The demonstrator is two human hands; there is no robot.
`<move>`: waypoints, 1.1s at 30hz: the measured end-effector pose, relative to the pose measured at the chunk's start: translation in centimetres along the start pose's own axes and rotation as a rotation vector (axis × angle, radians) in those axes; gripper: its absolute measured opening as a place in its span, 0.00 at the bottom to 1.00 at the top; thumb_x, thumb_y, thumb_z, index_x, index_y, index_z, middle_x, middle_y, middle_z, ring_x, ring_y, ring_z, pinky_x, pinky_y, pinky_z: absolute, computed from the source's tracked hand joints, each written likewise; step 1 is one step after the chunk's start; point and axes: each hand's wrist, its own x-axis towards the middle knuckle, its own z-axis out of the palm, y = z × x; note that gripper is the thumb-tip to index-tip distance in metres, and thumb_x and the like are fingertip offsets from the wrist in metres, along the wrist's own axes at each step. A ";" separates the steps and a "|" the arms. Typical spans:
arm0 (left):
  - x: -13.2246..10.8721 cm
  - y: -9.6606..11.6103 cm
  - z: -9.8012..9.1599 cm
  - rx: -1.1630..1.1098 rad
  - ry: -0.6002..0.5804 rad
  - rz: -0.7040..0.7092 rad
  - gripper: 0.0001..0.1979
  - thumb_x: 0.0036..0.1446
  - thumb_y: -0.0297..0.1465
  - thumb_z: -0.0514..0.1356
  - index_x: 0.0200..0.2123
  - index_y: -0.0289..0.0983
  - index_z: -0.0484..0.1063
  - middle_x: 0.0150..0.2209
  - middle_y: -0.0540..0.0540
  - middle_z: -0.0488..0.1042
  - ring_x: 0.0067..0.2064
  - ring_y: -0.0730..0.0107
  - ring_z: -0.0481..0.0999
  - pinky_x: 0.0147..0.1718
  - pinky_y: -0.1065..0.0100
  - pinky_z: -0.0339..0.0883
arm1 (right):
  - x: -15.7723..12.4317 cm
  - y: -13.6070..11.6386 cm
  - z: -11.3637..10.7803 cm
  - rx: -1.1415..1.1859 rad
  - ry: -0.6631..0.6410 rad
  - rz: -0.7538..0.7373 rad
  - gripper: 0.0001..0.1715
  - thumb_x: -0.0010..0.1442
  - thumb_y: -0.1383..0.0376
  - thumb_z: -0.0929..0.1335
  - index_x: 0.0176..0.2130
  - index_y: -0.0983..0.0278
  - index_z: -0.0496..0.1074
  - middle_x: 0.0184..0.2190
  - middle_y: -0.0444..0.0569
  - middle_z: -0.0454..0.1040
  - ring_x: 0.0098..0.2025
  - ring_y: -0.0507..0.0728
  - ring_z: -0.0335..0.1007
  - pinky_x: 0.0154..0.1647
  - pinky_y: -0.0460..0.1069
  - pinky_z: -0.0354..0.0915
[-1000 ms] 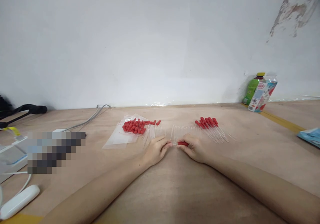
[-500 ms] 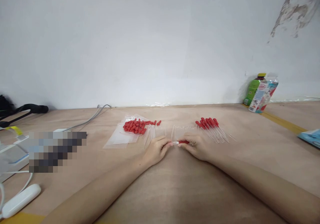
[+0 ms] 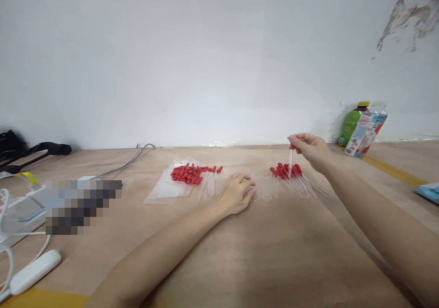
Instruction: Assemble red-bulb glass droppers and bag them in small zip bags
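My right hand (image 3: 310, 148) pinches the red rubber bulb of a glass dropper (image 3: 291, 159). Its clear tube hangs almost upright over a bunch of droppers (image 3: 298, 182) with red bulbs. On the table, my left hand (image 3: 237, 193) rests with bent, parted fingers at the left end of a row of clear glass tubes (image 3: 266, 189). Its fingertips touch that row, and what lies under them is partly hidden. More clear tubes (image 3: 213, 185) lie left of this hand. Beyond them, a heap of loose red rubber bulbs (image 3: 185, 174) sits on a clear plastic bag (image 3: 161, 191).
Two drink bottles (image 3: 364, 132) stand by the wall at the right, near a blue packet (image 3: 428, 190). A white power strip (image 3: 24, 212), cables (image 3: 125, 161) and a white oblong device (image 3: 36, 271) occupy the left side. A black strap (image 3: 44, 150) lies at the far left.
My hands have parted. The right one has lifted the dropper and carried it right, over the bunch. My left hand has let go of it and shifted right, onto the glass tubes.
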 end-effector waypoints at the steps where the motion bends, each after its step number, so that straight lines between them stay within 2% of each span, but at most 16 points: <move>1: 0.8 0.4 0.6 0.008 -0.031 0.026 0.12 0.57 0.33 0.50 0.40 0.38 0.69 0.45 0.42 0.67 0.47 0.63 0.65 0.48 0.59 0.57 | 0.4 0.4 -0.3 -0.082 0.019 -0.017 0.18 0.46 0.52 0.68 0.30 0.64 0.69 0.20 0.43 0.68 0.23 0.49 0.62 0.25 0.45 0.59; 3: 2.2 1.4 1.6 0.020 -0.109 0.077 0.13 0.57 0.35 0.50 0.41 0.40 0.69 0.49 0.43 0.64 0.51 0.62 0.62 0.50 0.58 0.54 | 0.5 1.4 -0.2 -0.284 0.008 -0.053 0.18 0.47 0.52 0.66 0.31 0.64 0.71 0.19 0.43 0.67 0.22 0.50 0.62 0.25 0.45 0.58; 6: 3.7 2.6 2.8 0.048 -0.212 0.104 0.14 0.58 0.37 0.48 0.43 0.41 0.68 0.54 0.43 0.59 0.55 0.60 0.57 0.52 0.55 0.50 | -0.3 3.0 1.0 -0.607 -0.090 -0.103 0.18 0.50 0.53 0.64 0.33 0.63 0.72 0.19 0.44 0.69 0.23 0.52 0.64 0.26 0.46 0.57; 11: 4.8 3.0 3.8 0.067 -0.325 0.099 0.17 0.59 0.37 0.43 0.47 0.41 0.64 0.57 0.45 0.54 0.59 0.61 0.50 0.54 0.53 0.46 | -1.8 4.3 3.2 -0.989 -0.135 -0.175 0.18 0.51 0.56 0.63 0.39 0.62 0.71 0.28 0.48 0.73 0.33 0.56 0.67 0.33 0.48 0.55; 14: 4.7 2.7 4.2 0.046 -0.364 0.111 0.18 0.60 0.37 0.41 0.50 0.39 0.59 0.57 0.46 0.55 0.60 0.63 0.48 0.55 0.54 0.45 | -2.2 4.6 3.7 -1.064 -0.182 -0.212 0.20 0.50 0.54 0.63 0.41 0.60 0.70 0.34 0.49 0.72 0.37 0.57 0.66 0.37 0.51 0.53; 18: 4.4 2.5 4.4 0.022 -0.363 0.088 0.18 0.60 0.36 0.41 0.50 0.38 0.58 0.56 0.45 0.57 0.59 0.63 0.51 0.54 0.54 0.47 | -2.5 4.7 4.0 -1.107 -0.223 -0.197 0.18 0.52 0.55 0.61 0.40 0.58 0.71 0.36 0.50 0.72 0.39 0.58 0.65 0.40 0.53 0.49; 23: 3.4 1.2 3.9 0.061 -0.333 -0.016 0.20 0.59 0.39 0.43 0.50 0.35 0.58 0.56 0.41 0.59 0.57 0.58 0.54 0.53 0.53 0.48 | -3.2 4.7 4.5 -1.169 -0.222 -0.190 0.18 0.53 0.58 0.60 0.40 0.59 0.70 0.38 0.50 0.73 0.38 0.59 0.66 0.40 0.54 0.46; 29: 1.7 -0.9 2.1 0.120 -0.280 -0.052 0.20 0.58 0.40 0.45 0.49 0.35 0.60 0.55 0.40 0.59 0.57 0.60 0.56 0.53 0.56 0.48 | -3.8 4.9 5.1 -1.256 -0.179 -0.183 0.20 0.55 0.56 0.58 0.37 0.64 0.71 0.30 0.54 0.74 0.34 0.61 0.68 0.40 0.56 0.44; 33: 1.2 -1.0 1.7 0.140 -0.230 -0.027 0.19 0.58 0.40 0.47 0.47 0.36 0.61 0.52 0.41 0.62 0.55 0.61 0.58 0.52 0.57 0.50 | -3.7 4.9 5.2 -1.283 -0.158 -0.163 0.21 0.54 0.55 0.57 0.37 0.65 0.70 0.27 0.54 0.74 0.32 0.60 0.68 0.40 0.55 0.44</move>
